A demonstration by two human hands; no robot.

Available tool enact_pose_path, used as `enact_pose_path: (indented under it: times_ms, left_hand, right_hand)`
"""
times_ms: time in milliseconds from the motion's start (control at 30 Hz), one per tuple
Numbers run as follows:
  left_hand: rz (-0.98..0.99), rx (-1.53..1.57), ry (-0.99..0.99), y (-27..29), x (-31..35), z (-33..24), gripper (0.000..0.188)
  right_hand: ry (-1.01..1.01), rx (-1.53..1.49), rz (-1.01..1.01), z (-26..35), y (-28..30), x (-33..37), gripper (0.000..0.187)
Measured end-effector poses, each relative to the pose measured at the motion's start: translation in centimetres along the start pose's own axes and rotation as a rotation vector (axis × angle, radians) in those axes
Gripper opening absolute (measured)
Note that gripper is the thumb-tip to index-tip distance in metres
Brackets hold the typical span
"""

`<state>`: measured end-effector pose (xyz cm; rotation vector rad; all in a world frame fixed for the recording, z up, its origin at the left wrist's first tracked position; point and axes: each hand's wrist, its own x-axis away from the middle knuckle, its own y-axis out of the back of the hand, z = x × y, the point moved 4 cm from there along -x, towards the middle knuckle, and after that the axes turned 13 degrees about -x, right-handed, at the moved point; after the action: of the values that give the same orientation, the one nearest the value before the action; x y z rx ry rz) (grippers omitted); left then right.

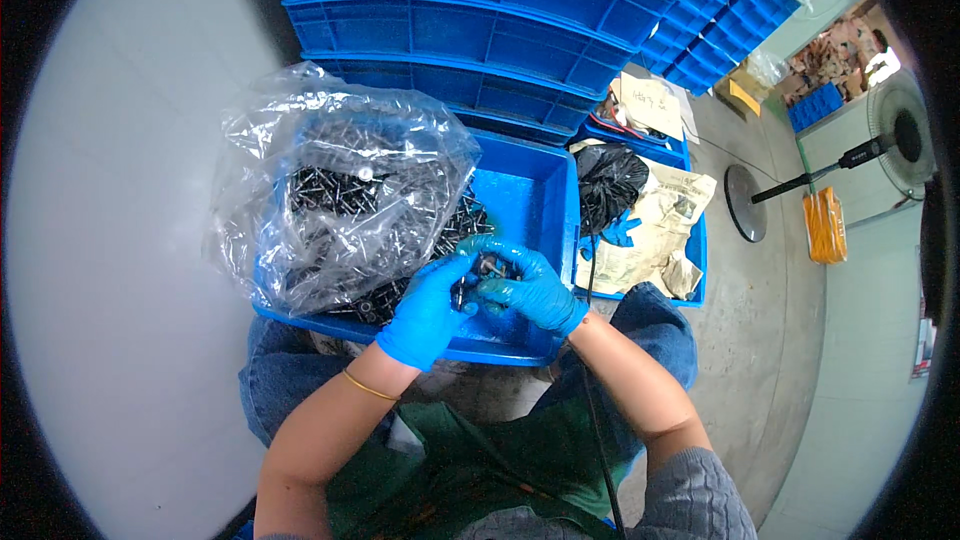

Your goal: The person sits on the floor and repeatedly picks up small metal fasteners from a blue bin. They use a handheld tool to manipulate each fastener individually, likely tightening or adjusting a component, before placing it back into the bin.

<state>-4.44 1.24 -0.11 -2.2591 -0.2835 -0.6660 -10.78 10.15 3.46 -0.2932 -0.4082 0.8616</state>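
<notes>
My left hand (428,308), in a blue glove, is closed with a small dark metal pin-like part (459,294) at its fingers. Close against it, my right hand (535,288), gloved the same way, curls around small metal parts (490,267) whose exact kind I cannot make out. Both hands are over a shallow blue plastic tray (525,190). A heap of small dark metal pins (335,192) fills the tray's left side, partly under a clear plastic bag (370,250).
Stacked blue crates (460,10) rise behind the tray. To the right, another blue bin (697,275) holds brown paper (655,240) and a black plastic bag (612,180). A standing fan (800,180) is farther right. A pale wall (120,240) borders the left.
</notes>
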Motion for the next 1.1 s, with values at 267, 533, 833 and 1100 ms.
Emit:
enact_pose_path:
  times_ms: [267,533,833,1100]
  left_hand:
    - [-0.203,-0.187,0.011,2.3,-0.5,-1.2,0.023]
    - [-0.252,-0.118,0.035,2.0,-0.9,-2.4,0.02]
    - [-0.262,-0.069,0.008,3.0,-0.6,-2.5,0.014]
    - [-0.302,-0.108,-0.018,3.1,-0.9,-2.2,0.011]
  right_hand:
    - [-0.191,-0.553,-0.249,-4.7,9.4,-6.0,0.022]
    - [0.143,0.624,-0.351,-10.7,16.6,-16.7,0.028]
    - [-0.151,1.258,-0.191,-9.1,13.2,-19.0,0.03]
    - [-0.187,1.394,-0.213,-7.0,12.3,-13.8,0.028]
